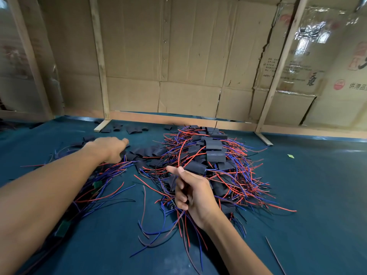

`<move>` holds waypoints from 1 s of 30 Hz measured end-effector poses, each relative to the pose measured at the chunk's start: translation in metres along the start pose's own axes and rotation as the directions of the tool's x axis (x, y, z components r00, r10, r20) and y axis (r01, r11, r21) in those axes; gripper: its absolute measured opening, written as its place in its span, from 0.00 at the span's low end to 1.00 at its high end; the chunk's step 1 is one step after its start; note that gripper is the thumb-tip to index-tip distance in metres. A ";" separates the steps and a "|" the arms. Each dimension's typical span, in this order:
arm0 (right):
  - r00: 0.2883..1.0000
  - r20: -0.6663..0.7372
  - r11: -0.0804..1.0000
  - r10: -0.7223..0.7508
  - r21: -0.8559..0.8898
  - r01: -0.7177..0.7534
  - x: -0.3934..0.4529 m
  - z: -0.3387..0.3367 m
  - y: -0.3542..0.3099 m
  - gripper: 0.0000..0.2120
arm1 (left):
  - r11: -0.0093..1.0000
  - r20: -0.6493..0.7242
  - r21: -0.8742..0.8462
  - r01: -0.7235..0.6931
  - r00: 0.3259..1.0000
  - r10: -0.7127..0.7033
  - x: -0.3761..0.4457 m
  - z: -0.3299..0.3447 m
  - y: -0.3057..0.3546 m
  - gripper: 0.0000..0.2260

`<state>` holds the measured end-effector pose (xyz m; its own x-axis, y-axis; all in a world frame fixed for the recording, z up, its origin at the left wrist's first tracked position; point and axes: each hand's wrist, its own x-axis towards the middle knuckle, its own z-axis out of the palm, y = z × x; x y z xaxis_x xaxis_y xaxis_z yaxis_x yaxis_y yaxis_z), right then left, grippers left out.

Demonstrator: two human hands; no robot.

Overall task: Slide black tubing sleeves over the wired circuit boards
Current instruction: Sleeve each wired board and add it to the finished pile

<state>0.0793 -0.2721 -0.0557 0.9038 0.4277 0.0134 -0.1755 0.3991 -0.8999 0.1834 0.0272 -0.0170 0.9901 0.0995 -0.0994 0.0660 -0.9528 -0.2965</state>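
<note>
Work surface: blue mat (297, 195), backed by a cardboard partition (178, 56) on wooden battens.

Item 1 — finished pile (214, 161). Sleeved boards with red, blue and black leads, heaped at the mat's centre, toward the partition. The black sleeves cover the boards there, so this reads as the done stock, kept apart from the rest.

Item 2 — loose black tubing sleeves (145, 151). A low row just left of the finished pile; a few more sleeves lie farther back by the left batten foot (102, 126). Probably laid out flat so that one can be taken at a time.

Item 3 — bare wired circuit boards (97, 184). Green boards with leads, left of the finished pile and nearer the person, partly under the left forearm. Unsleeved stock, by the look of it.

Item 4 — left hand (110, 149). Arm stretched forward across the bare boards, hand at the left end of the sleeve row, knuckles up, fingers curled downward; whether they have closed on a sleeve cannot be told.

Item 5 — right hand (192, 192). Raised over the near edge of the finished pile, thumb up, fingers curled round a dark piece — seemingly a sleeved board with its leads trailing toward the person.

Judgement: a fresh sleeve is being fetched for the next board.
</note>
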 end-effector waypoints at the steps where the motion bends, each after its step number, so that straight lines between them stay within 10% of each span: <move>1: 1.000 -0.001 1.000 0.004 0.001 -0.004 0.000 0.000 0.000 0.15 | 1.000 -0.096 0.006 0.030 0.995 -0.029 -0.003 -0.002 0.000 0.25; 4: 1.000 0.007 1.000 0.000 -0.003 0.000 0.000 0.000 -0.001 0.14 | 0.919 -0.329 -0.393 0.035 0.928 -0.176 -0.011 -0.006 0.008 0.29; 7: 1.000 0.025 0.999 -0.016 -0.031 0.017 0.000 0.002 -0.001 0.13 | 0.417 -0.364 -0.888 -0.193 0.850 -0.381 -0.035 -0.013 0.043 0.26; 10: 0.998 0.056 0.998 -0.016 -0.056 0.019 -0.001 0.006 0.001 0.11 | -0.181 -0.249 -0.930 -0.320 0.910 -0.333 -0.060 -0.009 0.088 0.20; 12: 0.998 0.066 0.998 -0.015 -0.058 0.018 -0.002 0.006 0.002 0.11 | -0.318 -0.225 -0.890 -0.326 0.922 -0.315 -0.072 0.000 0.111 0.18; 18: 0.996 0.090 1.000 -0.018 -0.017 0.020 -0.003 -0.002 -0.012 0.09 | 0.289 -0.574 -0.815 -0.503 0.772 -0.274 -0.096 0.029 0.130 0.20; 30: 0.987 0.066 0.978 0.146 -0.159 -0.134 -0.010 -0.001 -0.019 0.12 | 0.479 -0.795 -0.594 -0.647 0.562 -0.227 -0.104 0.030 0.118 0.20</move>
<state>0.0743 -0.2848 -0.0394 0.8407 0.5342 -0.0891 -0.2304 0.2039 -0.9515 0.0843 -0.0867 -0.0695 0.6402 0.0442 0.7670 -0.5350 -0.6909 0.4863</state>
